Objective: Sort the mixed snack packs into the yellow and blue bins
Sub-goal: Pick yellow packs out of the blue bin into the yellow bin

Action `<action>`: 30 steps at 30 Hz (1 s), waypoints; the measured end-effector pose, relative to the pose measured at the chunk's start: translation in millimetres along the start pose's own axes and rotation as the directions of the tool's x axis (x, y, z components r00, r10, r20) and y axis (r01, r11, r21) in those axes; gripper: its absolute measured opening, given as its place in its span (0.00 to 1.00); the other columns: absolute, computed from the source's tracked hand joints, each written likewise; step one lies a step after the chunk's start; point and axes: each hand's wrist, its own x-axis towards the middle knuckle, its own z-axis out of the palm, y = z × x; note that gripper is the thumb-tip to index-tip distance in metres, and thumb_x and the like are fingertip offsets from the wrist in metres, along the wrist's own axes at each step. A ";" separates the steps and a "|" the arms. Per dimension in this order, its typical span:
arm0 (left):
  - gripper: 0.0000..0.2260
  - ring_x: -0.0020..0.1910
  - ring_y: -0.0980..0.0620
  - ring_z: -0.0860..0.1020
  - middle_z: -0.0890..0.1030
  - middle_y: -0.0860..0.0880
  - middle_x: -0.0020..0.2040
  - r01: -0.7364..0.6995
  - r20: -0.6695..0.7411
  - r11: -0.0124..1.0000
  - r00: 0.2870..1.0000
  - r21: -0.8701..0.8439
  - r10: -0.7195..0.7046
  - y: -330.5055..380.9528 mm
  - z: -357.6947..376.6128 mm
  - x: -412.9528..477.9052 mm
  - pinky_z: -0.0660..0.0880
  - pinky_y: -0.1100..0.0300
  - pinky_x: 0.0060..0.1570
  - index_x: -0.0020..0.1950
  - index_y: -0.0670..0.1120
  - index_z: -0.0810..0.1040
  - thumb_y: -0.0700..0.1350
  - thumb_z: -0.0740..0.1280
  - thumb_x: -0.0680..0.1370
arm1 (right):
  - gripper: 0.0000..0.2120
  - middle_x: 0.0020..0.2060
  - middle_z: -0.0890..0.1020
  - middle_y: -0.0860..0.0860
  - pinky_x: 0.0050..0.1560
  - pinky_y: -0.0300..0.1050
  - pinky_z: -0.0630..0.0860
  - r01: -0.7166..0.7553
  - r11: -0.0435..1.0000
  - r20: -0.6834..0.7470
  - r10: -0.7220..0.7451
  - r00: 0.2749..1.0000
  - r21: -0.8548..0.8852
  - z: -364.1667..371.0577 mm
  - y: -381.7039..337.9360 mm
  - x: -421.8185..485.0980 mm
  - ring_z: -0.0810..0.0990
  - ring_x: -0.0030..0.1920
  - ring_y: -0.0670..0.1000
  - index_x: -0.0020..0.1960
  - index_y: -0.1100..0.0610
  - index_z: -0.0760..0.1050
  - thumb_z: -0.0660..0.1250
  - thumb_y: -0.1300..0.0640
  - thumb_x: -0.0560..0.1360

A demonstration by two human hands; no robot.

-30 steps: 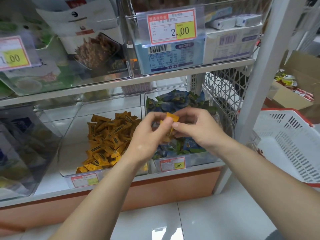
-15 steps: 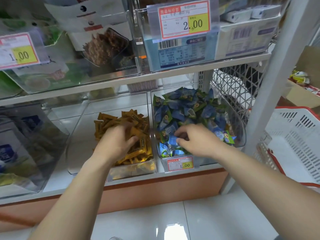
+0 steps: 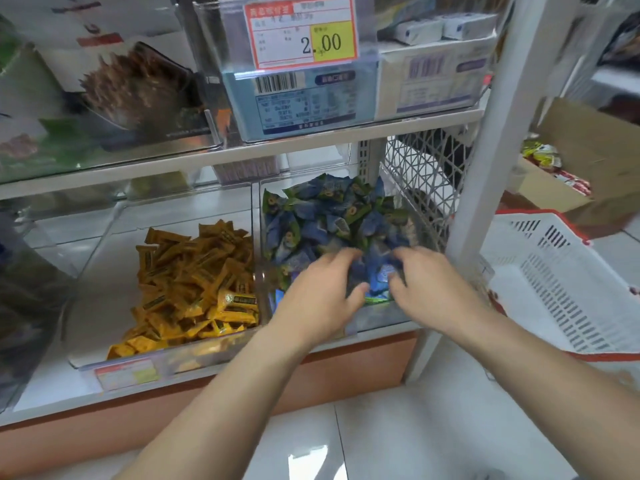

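Showing a lower shelf (image 3: 41,388) with two clear bins side by side. At left, the yellow bin (image 3: 100,292) holds a heap of yellow packs (image 3: 197,282) piled toward its right and near side; a blurred price label (image 3: 126,374) is fixed to its near lip. Just right of it, touching wall to wall, the blue bin (image 3: 379,317) is filled with blue packs (image 3: 329,216). Both hands reach into the near part of this bin. The left hand (image 3: 318,296) lies palm down on the blue heap, fingers bent into the packs and thumb against a blue pack between the two hands. The right hand (image 3: 429,289) sits just beside it, fingers likewise curled down among the packs. Motion blur hides the fingertips, so whether either hand is grasping a pack or merely resting on the heap cannot be told. Right of the white shelf post (image 3: 485,133) stands a white basket (image 3: 554,289) with a red rim.
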 end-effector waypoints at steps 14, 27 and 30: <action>0.19 0.74 0.51 0.60 0.62 0.60 0.77 -0.126 0.164 0.965 0.982 0.231 0.089 -18.1 15.2 23.8 0.69 0.50 0.65 0.69 0.64 0.72 0.64 0.59 0.79 | 0.15 0.55 0.80 0.51 0.57 0.52 0.76 0.104 0.983 0.032 -0.110 0.993 0.153 1.9 14.3 -12.4 0.76 0.56 0.54 0.63 0.52 0.77 0.61 0.51 0.78; 0.15 0.67 0.50 0.69 0.74 0.58 0.68 -0.061 0.012 0.975 0.998 0.215 0.060 -28.3 10.2 13.8 0.72 0.51 0.61 0.57 0.56 0.83 0.60 0.69 0.74 | 0.32 0.65 0.72 0.65 0.64 0.54 0.70 -0.266 0.959 0.177 0.247 0.953 0.095 17.9 -13.4 21.4 0.69 0.67 0.65 0.69 0.69 0.62 0.64 0.48 0.76; 0.16 0.67 0.51 0.68 0.74 0.58 0.69 -0.055 0.017 0.985 0.998 0.162 0.053 -30.5 9.4 12.3 0.70 0.54 0.62 0.58 0.56 0.83 0.59 0.69 0.74 | 0.30 0.62 0.76 0.63 0.60 0.53 0.71 -0.254 0.967 0.200 0.245 0.949 0.019 18.6 -15.2 26.1 0.72 0.64 0.65 0.67 0.64 0.64 0.62 0.45 0.74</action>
